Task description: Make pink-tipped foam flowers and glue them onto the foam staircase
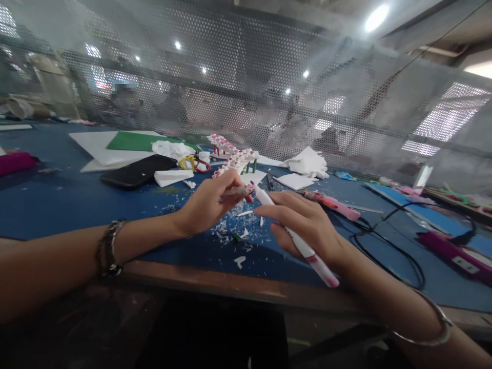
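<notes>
My left hand is closed, pinching a small whitish piece with dark red marks on its end. Between the fingers of my right hand lies a white marker pen with a pink rear end. The pen's front tip is close to the small piece; whether they touch I cannot tell. Just behind my left fingers stands a white model dotted with red and pink, on green and pink posts. White shavings and a small green scrap lie on the blue tabletop below my hands.
Left of the model are scissors with yellow and red handles, a black phone, a green sheet and crumpled tissue. To the right lie a pink-handled corded tool, its black cable and a purple power strip. Perforated mesh rises behind.
</notes>
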`<state>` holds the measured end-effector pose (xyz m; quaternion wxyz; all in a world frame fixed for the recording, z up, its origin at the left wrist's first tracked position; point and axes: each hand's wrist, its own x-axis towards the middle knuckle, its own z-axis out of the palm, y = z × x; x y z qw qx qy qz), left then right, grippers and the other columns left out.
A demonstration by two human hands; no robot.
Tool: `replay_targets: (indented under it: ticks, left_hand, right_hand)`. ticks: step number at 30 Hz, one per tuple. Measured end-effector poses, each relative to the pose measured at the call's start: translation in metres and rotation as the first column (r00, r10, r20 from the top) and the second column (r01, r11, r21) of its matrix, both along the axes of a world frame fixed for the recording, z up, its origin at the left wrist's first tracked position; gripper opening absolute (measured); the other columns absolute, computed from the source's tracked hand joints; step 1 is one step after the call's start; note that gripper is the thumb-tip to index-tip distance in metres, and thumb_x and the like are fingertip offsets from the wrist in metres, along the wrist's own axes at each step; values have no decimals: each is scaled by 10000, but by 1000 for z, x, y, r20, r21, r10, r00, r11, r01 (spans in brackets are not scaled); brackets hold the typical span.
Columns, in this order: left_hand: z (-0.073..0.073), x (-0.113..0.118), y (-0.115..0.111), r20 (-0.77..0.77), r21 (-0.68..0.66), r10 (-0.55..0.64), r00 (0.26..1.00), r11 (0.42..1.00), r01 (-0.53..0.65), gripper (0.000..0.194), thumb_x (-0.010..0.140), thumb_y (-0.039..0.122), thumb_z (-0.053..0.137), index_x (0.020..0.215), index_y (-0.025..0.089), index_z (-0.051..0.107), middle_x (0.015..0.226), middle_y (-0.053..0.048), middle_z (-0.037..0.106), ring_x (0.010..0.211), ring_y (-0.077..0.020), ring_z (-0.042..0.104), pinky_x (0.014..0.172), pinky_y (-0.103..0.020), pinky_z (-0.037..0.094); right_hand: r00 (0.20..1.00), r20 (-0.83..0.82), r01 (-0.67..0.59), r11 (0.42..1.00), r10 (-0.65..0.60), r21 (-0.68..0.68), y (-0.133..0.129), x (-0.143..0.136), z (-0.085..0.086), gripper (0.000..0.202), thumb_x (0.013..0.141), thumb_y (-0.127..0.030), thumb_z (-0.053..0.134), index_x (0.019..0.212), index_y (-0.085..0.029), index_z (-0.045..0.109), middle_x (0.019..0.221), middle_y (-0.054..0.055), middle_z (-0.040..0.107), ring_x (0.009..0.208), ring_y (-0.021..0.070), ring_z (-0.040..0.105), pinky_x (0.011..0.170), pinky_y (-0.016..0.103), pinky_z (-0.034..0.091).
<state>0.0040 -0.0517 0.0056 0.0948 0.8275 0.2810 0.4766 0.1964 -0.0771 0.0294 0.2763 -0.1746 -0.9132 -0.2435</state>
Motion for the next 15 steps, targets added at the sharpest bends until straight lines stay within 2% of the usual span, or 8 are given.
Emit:
replay_targets:
  ticks: [5, 9, 12, 15]
  left_hand:
    - [-1, 0, 1, 16, 0, -20, 1000, 1000, 20, 93, 825, 160, 415, 734, 178, 412, 708, 4, 631, 580, -68, 522, 553, -172, 406]
    - [0, -1, 0, -24, 44, 1, 1000, 999, 0, 81, 823, 169, 423, 759, 169, 472, 648, 28, 598, 521, -59, 486, 526, -167, 395]
    - [2, -1, -1, -66, 57, 23, 998, 998, -20, 168, 830, 181, 393, 729, 157, 524, 587, 31, 559, 475, -59, 447, 487, -171, 370]
    - [2, 0, -1, -79, 19, 14, 997, 1000, -12, 210, 839, 202, 364, 698, 150, 511, 580, 20, 549, 495, -68, 472, 507, -176, 378]
  right_hand:
    - [997, -5, 83, 996, -83, 29, 0, 0, -1, 202, 778, -118, 383, 840, -148, 572, 733, 50, 593, 644, 125, 540, 560, 233, 448]
    - [998, -49, -29, 999, 31, 41, 1, 1, -1, 204, 788, -142, 384, 891, -150, 560, 839, 81, 585, 706, 133, 536, 593, 250, 460]
    - [998, 48, 37, 999, -37, 6, 2, 1, -1, 189, 792, -139, 392, 839, -153, 575, 779, 67, 586, 656, 134, 529, 553, 245, 451]
    - [999, -25, 33, 998, -32, 53, 0, 2, 1, 188, 792, -138, 394, 870, -132, 565, 804, 90, 580, 688, 149, 532, 580, 267, 452]
